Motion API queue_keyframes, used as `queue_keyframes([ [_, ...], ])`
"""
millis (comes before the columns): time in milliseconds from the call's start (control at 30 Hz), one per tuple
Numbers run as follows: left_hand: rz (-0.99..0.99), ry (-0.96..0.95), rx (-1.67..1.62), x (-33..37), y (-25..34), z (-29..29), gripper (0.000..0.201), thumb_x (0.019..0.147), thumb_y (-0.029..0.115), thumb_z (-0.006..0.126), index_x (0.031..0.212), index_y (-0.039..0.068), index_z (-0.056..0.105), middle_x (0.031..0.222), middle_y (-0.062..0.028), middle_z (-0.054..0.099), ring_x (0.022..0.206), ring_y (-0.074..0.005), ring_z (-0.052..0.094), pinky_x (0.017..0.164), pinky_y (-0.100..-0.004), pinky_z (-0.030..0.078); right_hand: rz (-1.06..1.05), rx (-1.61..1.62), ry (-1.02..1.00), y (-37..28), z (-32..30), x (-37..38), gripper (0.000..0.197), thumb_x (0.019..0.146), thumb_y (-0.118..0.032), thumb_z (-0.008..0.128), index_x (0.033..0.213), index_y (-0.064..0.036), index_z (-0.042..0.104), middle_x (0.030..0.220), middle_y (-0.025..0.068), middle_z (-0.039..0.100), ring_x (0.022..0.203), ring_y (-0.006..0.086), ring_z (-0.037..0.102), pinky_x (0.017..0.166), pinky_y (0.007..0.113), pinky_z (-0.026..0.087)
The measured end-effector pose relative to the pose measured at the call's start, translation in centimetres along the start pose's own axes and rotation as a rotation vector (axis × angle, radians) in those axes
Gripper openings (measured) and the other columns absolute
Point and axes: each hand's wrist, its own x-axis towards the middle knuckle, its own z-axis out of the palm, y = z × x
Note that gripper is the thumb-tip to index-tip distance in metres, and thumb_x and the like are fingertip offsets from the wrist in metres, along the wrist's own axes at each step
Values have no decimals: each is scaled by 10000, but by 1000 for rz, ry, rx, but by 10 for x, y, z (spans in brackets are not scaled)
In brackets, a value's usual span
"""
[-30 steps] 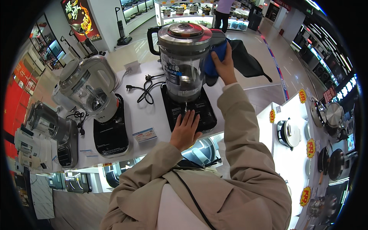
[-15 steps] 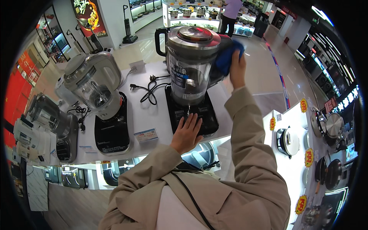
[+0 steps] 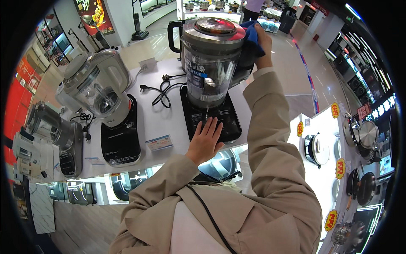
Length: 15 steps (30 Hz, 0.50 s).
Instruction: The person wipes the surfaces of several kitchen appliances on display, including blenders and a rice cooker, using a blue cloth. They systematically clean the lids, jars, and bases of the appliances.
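Observation:
A large blender with a clear jug (image 3: 207,80) and a silver lid (image 3: 215,27) stands upright on its black base (image 3: 226,120) in front of me. My left hand (image 3: 205,139) lies flat on the front panel of that base, fingers stretched out. My right hand (image 3: 265,42) is closed round a blue cloth (image 3: 252,36), which touches the right side of the blender near the lid's rim. Part of the cloth hangs in dark folds over the handle on that side. The fingertips of this hand are partly hidden behind the cloth.
Left of the blender lie a black power cord (image 3: 163,93) and a price card (image 3: 159,143) on the white counter (image 3: 167,120). A second blender (image 3: 101,95) and a smaller one (image 3: 55,127) stand further left. A lit shelf with a pot (image 3: 317,149) is at the right.
My right hand has moved up along the blender's side with the cloth, closer to the lid. My left hand stays flat on the base. The view has shifted slightly.

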Motion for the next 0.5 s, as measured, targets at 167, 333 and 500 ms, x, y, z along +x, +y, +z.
queue_keyframes([
  [167, -12, 2, 9, -2, 0, -1, 655, 872, 384, 579, 1399, 39, 400, 1467, -186, 358, 1370, -333, 322, 1093, -516, 273, -68, -146, 92, 19, -1, -41, 416, 891, -423, 641, 915, -8, 630, 744, 10, 596, 630, 92, 498, 585, 260, 413],
  [333, 12, 14, 3, 1, 0, 1, 640, 888, 405, 554, 1385, 26, 414, 1456, -202, 363, 1366, -346, 316, 1098, -530, 255, -254, -441, 140, 47, -21, -81, 407, 890, -360, 654, 1107, -25, 577, 777, 78, 629, 662, 147, 559, 620, 310, 462],
  [500, 10, 16, -15, -2, -3, 3, 643, 883, 379, 565, 1397, 30, 398, 1475, -193, 341, 1378, -340, 306, 1100, -518, 255, -70, -633, 205, 37, -38, -148, 307, 971, -275, 540, 1118, -8, 577, 841, 75, 658, 768, 107, 596, 682, 281, 478],
])
